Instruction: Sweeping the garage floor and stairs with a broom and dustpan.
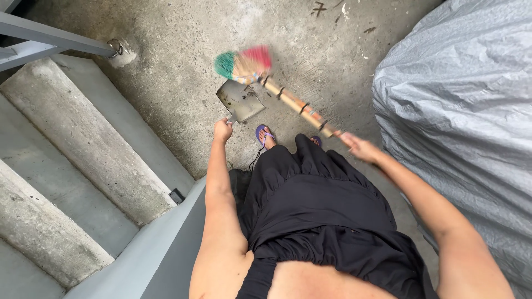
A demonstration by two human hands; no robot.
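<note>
Concrete floor [183, 83] beneath us: our left hand [223, 130] grips the stiff, light dustpan [240, 100] handle; right hand [360, 147] clasps the rigid broom [277, 88] shaft.

Dull metal dustpan [240, 100], bamboo-handled broom [260, 72], rough concrete floor [166, 83].

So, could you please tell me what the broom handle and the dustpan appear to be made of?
The broom handle looks like bamboo or pale wood: tan, matte, with dark bands wrapped around it at intervals. The dustpan looks like thin sheet metal: dull grey, flat, stained and scuffed, though painted plastic cannot be ruled out.
</note>
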